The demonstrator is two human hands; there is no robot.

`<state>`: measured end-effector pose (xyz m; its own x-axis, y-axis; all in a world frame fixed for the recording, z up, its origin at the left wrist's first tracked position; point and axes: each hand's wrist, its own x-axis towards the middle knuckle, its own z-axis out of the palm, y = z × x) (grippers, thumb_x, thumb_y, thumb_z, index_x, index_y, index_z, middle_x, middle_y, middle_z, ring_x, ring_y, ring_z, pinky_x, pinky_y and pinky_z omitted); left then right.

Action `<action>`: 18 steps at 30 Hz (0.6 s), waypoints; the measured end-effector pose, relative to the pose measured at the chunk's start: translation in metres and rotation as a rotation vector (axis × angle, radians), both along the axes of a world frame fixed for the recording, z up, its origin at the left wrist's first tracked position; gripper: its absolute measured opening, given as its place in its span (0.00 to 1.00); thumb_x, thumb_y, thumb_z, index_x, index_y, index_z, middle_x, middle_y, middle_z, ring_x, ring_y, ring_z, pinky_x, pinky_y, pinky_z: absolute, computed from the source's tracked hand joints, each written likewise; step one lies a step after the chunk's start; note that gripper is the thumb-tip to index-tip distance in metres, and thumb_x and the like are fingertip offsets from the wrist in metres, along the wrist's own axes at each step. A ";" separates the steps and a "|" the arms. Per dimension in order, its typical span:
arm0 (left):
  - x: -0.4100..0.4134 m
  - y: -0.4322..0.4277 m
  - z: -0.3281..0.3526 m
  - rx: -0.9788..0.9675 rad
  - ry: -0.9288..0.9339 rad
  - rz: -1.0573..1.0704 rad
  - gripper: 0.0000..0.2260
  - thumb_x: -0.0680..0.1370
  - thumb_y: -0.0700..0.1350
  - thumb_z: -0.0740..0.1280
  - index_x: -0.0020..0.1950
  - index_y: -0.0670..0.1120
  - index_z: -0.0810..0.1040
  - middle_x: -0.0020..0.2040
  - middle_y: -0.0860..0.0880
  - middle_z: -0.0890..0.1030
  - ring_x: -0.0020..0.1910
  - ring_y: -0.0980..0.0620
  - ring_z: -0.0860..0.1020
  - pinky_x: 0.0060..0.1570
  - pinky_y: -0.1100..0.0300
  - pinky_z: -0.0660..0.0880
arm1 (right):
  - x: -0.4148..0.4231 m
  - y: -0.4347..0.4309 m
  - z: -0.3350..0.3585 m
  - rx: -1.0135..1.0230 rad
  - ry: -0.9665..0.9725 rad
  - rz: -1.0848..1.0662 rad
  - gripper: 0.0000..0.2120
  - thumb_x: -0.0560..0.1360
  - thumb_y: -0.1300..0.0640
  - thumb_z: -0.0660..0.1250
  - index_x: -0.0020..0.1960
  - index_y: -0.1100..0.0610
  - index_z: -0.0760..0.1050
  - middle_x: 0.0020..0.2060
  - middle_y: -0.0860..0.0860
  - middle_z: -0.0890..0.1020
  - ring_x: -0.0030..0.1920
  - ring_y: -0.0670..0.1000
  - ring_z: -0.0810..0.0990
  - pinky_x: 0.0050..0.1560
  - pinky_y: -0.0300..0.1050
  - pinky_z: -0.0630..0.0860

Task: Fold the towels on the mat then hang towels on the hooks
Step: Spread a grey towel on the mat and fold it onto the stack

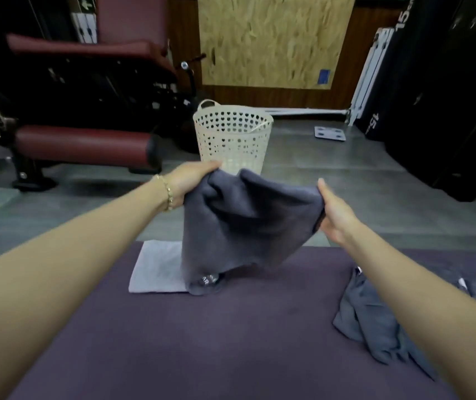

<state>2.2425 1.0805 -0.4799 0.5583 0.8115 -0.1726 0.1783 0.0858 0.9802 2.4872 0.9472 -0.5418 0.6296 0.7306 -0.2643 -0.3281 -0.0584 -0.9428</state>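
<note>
head view looks down two bare arms stretched out over a purple mat. the left hand, with a bracelet at its wrist, grips one top corner of a dark towel, the cloth bunched in its curled fingers. the right hand pinches the other top corner, thumb on the near side and fingers hidden behind the cloth. the towel hangs slack between the hands, sagging in the middle. its bottom end, which carries some white lettering too blurred to read, touches the mat and overlaps the right edge of a pale towel.

that pale towel lies flat on the mat's far left as a neat rectangle, so i judge it folded and done. the dark one is only being held up and opened, with no fold in it yet. on the mat's right side, partly under the right forearm, a grey heap lies crumpled. it looks like at least one more towel waiting, though i cannot tell how many.

a white basket stands on the floor just past the mat, and no cloth shows in it from here. a red bench stands to the left. no hooks are in view, so the hanging part looks wholly undone. by my reckoning the task is early: one fold finished, one starting, the heap and all the hanging left.
</note>
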 end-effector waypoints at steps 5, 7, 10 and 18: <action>-0.005 -0.025 -0.165 0.029 0.397 -0.143 0.11 0.79 0.51 0.64 0.43 0.48 0.81 0.46 0.46 0.82 0.51 0.47 0.80 0.65 0.52 0.69 | -0.020 -0.034 -0.124 -0.327 -0.079 0.138 0.22 0.78 0.48 0.63 0.62 0.65 0.73 0.53 0.56 0.79 0.54 0.55 0.79 0.58 0.49 0.73; -0.007 -0.040 -0.225 -0.006 0.545 -0.269 0.11 0.79 0.53 0.63 0.47 0.49 0.82 0.50 0.49 0.82 0.56 0.49 0.78 0.66 0.57 0.68 | -0.029 -0.056 -0.171 -0.500 -0.113 0.226 0.24 0.79 0.49 0.63 0.66 0.67 0.70 0.55 0.58 0.79 0.58 0.58 0.78 0.59 0.51 0.74; -0.008 -0.057 -0.290 -0.107 0.672 -0.358 0.13 0.78 0.55 0.65 0.53 0.49 0.82 0.58 0.49 0.80 0.60 0.51 0.76 0.65 0.60 0.67 | -0.037 -0.085 -0.235 -0.720 -0.086 0.391 0.23 0.77 0.44 0.64 0.64 0.59 0.74 0.56 0.56 0.81 0.48 0.52 0.81 0.44 0.45 0.77; 0.028 -0.063 -0.382 0.027 0.922 -0.511 0.15 0.80 0.50 0.62 0.62 0.43 0.78 0.63 0.46 0.77 0.64 0.47 0.73 0.62 0.62 0.67 | -0.024 -0.107 -0.338 -0.930 -0.180 0.551 0.21 0.76 0.41 0.63 0.57 0.56 0.79 0.56 0.54 0.81 0.57 0.54 0.78 0.57 0.48 0.75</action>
